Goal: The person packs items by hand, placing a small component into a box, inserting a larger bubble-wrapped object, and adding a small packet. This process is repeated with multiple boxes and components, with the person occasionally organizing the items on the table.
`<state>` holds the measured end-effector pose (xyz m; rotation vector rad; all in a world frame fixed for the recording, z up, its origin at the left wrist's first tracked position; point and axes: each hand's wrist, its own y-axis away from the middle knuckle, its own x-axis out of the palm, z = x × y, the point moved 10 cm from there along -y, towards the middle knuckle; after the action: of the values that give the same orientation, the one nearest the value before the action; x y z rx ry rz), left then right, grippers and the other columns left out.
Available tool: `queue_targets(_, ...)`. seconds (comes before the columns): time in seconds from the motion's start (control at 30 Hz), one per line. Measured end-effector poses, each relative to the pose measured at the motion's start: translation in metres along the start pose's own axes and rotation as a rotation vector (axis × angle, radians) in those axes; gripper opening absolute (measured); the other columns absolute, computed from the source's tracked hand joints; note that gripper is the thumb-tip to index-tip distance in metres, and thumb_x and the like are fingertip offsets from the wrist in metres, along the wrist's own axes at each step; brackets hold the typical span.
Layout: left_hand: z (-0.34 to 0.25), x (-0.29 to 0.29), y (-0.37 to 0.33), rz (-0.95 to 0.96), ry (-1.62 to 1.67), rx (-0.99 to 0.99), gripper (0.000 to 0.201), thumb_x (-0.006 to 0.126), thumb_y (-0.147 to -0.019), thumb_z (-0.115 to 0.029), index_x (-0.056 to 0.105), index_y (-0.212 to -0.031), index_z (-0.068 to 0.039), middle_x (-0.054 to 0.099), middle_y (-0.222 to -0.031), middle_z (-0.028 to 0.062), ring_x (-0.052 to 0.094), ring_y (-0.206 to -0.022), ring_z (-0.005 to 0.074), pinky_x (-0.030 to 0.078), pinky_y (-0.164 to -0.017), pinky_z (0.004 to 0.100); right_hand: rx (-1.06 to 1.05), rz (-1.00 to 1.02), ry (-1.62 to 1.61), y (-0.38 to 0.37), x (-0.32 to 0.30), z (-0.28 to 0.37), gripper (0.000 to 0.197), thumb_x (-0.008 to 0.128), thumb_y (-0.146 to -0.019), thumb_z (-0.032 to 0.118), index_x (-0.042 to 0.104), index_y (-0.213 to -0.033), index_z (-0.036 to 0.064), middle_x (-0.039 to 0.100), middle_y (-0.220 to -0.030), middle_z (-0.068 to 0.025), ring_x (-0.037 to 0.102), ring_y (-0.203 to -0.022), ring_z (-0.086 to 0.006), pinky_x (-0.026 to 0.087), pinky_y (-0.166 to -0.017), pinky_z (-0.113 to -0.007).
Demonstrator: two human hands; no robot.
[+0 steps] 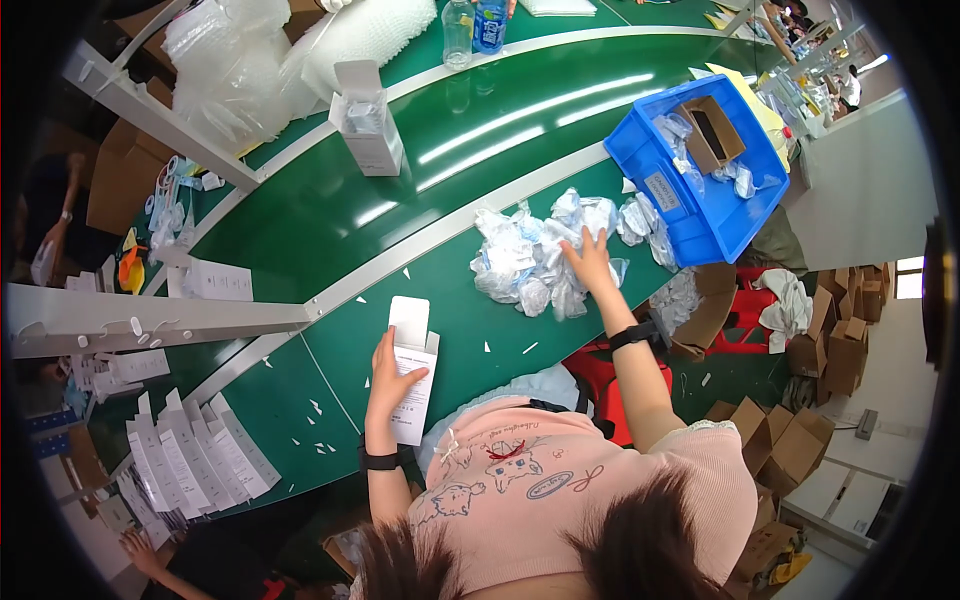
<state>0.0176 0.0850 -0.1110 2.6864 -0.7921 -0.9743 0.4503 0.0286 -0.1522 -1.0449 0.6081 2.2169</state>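
Note:
My left hand (pixel 388 382) is closed round a white cardboard box (pixel 412 410) at the table's near edge. The box has printing on its front, and its top flap (pixel 409 316) stands up. My right hand (pixel 590 262) reaches out with fingers spread over a pile of small clear plastic bags (pixel 530 255) with whitish and bluish contents. Its fingertips touch the near right side of the pile. What each bag holds is too crumpled to make out.
A blue bin (pixel 640 150) with an open brown carton (pixel 712 135) and more bags stands right of the pile. Several white boxes (pixel 200 455) stand in a row at left. One open white box (pixel 368 130) is on the green conveyor (pixel 500 130). Paper scraps dot the table.

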Motion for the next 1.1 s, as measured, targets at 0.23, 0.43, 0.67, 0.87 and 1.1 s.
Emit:
queue_targets(0.23,0.003,-0.004,0.002,-0.040,-0.001,-0.022,0.091,0.075,-0.059,-0.013,0.025,-0.135,-0.011,0.038,-0.126,0.0226,0.038,-0.117,0.0343,0.032,-0.098,0.0385,-0.059,-0.077,0.167,0.003,-0.007,0.037,0.069,0.053,-0.076,0.055,0.039,-0.129,0.0142,0.023,-0.139,-0.0170,0.023,-0.122,-0.0465,0.025,-0.096,-0.056)
queue_targets(0.43,-0.002,0.005,0.007,-0.028,0.008,-0.009,0.091,0.077,-0.058,-0.017,0.026,-0.134,-0.008,0.036,-0.130,0.0197,0.033,-0.121,0.0350,0.028,-0.101,0.0390,-0.009,-0.565,0.307,-0.034,-0.102,-0.046,0.062,0.053,-0.078,0.051,0.041,-0.128,0.0148,0.034,-0.134,-0.0162,0.029,-0.121,-0.0415,0.027,-0.098,-0.051)
queue_targets(0.67,0.004,0.008,0.017,-0.044,0.023,-0.011,0.092,0.078,-0.057,-0.023,0.028,-0.133,-0.007,0.034,-0.133,0.0180,0.030,-0.123,0.0348,0.026,-0.102,0.0389,0.050,-0.169,0.258,-0.072,-0.074,-0.098,0.061,0.052,-0.080,0.046,0.038,-0.130,0.0136,0.035,-0.132,-0.0183,0.031,-0.122,-0.0365,0.030,-0.095,-0.051)
queue_targets(0.87,-0.007,0.018,0.028,-0.077,-0.014,0.051,0.090,0.077,-0.057,-0.028,0.030,-0.132,-0.010,0.033,-0.133,0.0184,0.032,-0.123,0.0353,0.029,-0.101,0.0400,-0.172,-0.619,-0.026,-0.005,-0.116,-0.018,0.039,0.057,-0.079,0.017,0.048,-0.113,0.0018,0.048,-0.114,-0.0187,0.043,-0.107,-0.0356,0.035,-0.089,-0.043)
queue_targets(1.1,-0.017,0.025,0.039,-0.167,-0.053,0.048,0.088,0.077,-0.057,-0.031,0.034,-0.130,-0.007,0.037,-0.130,0.0157,0.036,-0.120,0.0320,0.030,-0.100,0.0376,-0.497,-0.275,-0.357,0.078,-0.062,0.110,0.039,0.053,-0.077,0.006,0.047,-0.115,0.0001,0.046,-0.117,-0.0174,0.040,-0.113,-0.0320,0.028,-0.097,-0.040)
